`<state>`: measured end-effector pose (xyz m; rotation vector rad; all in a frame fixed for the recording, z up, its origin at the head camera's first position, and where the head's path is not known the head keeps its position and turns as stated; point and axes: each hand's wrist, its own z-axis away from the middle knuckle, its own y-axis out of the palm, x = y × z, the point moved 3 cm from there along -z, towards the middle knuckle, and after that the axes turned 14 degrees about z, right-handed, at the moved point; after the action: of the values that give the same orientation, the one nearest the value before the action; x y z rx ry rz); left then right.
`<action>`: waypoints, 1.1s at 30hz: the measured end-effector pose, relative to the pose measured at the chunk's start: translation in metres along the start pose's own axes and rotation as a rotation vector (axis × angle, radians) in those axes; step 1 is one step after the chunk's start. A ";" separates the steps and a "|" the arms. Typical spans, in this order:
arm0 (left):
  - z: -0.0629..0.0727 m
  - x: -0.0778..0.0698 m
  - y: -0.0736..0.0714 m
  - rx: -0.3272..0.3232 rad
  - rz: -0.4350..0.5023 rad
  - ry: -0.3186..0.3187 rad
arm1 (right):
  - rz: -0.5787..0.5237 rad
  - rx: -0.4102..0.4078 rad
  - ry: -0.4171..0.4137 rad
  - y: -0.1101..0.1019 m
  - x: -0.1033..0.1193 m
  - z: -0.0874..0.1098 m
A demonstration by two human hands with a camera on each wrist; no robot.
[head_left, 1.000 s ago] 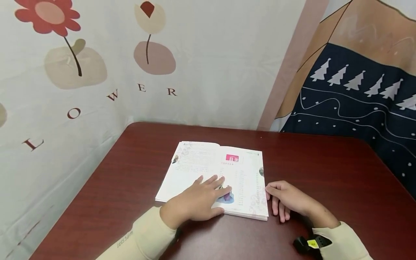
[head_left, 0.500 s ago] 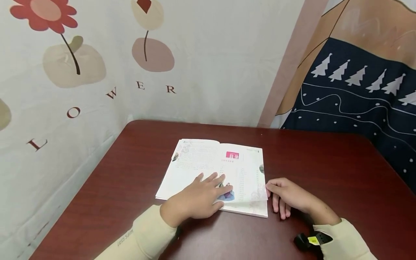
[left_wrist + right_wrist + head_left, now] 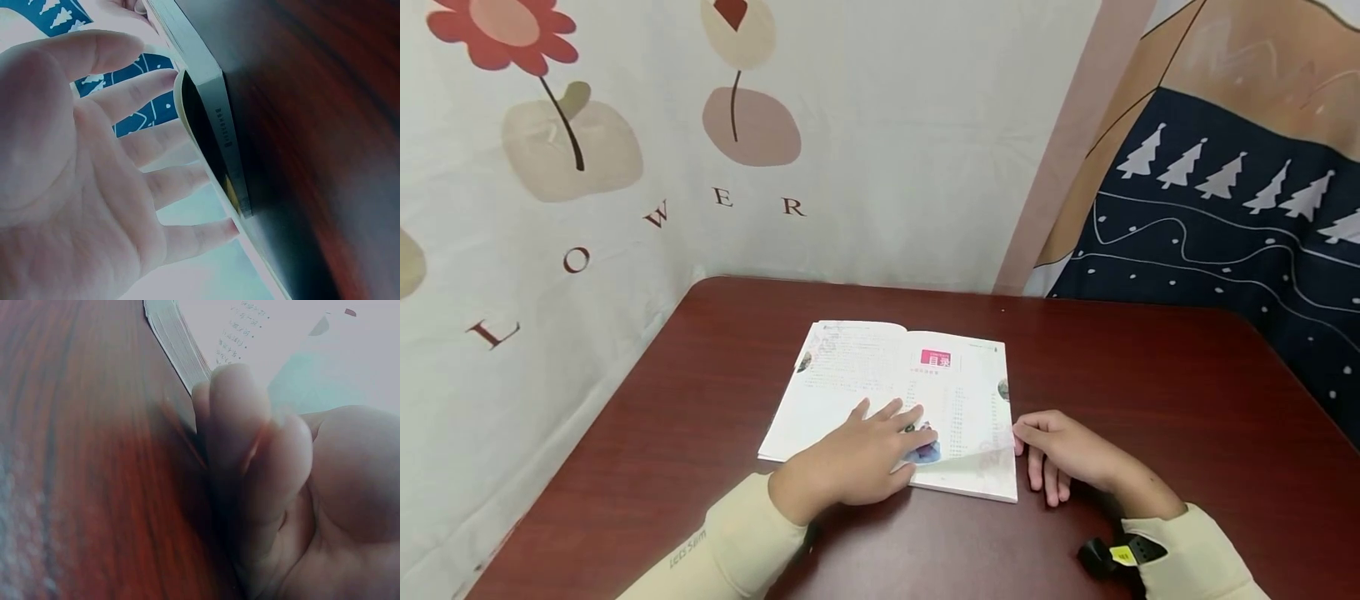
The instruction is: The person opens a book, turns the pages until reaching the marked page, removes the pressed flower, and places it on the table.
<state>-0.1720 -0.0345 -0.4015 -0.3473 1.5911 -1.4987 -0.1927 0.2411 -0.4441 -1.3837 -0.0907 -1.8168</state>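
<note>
An open book [image 3: 850, 358] lies on the table, its printed pages facing up. My left hand [image 3: 853, 458] rests across the lower middle of the spread with its fingers straight and spread. In the left wrist view its fingertips meet the book's edge [image 3: 212, 106]. At the right-hand side of the book is my right hand [image 3: 1067, 454], its thumb and forefinger pinching the edge of the right page [image 3: 977, 425]. That page's lower corner is lifted, baring the sheet beneath. The curled fingers [image 3: 234, 406] sit close to the page stack in the right wrist view; the exact pinch is hidden there.
The dark red-brown table [image 3: 700, 375] extends around the book on all sides. Behind it hangs a pale printed cloth [image 3: 887, 167] with flowers and letters, and a navy cloth [image 3: 1210, 225] with white trees at right. A black band [image 3: 1123, 557] circles my right wrist.
The right page's lower corner has risen from lying flat and now bends up at a slant. Both hands stay nearly in place; the view has tilted slightly.
</note>
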 end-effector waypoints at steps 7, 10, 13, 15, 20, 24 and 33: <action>0.000 -0.001 0.001 -0.015 -0.029 0.012 | -0.005 0.015 -0.002 0.001 -0.001 0.000; -0.001 -0.001 0.000 -0.027 -0.044 0.010 | -0.003 0.004 -0.003 0.000 0.000 0.000; 0.000 -0.001 0.001 -0.013 -0.039 0.005 | 0.001 0.009 0.007 0.000 -0.001 0.000; 0.001 -0.001 0.001 -0.004 -0.040 0.006 | 0.005 0.014 0.011 0.001 -0.002 0.000; 0.000 0.000 0.000 -0.015 -0.056 0.012 | 0.023 0.000 0.003 0.000 0.000 0.000; 0.001 0.000 0.001 -0.015 -0.043 0.011 | 0.031 0.001 0.003 0.000 0.000 -0.001; 0.001 0.000 -0.004 -0.060 -0.069 0.041 | 0.122 -0.026 -0.017 0.001 0.000 -0.003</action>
<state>-0.1726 -0.0356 -0.3979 -0.4118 1.6740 -1.5214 -0.1944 0.2389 -0.4455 -1.3924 0.0083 -1.7104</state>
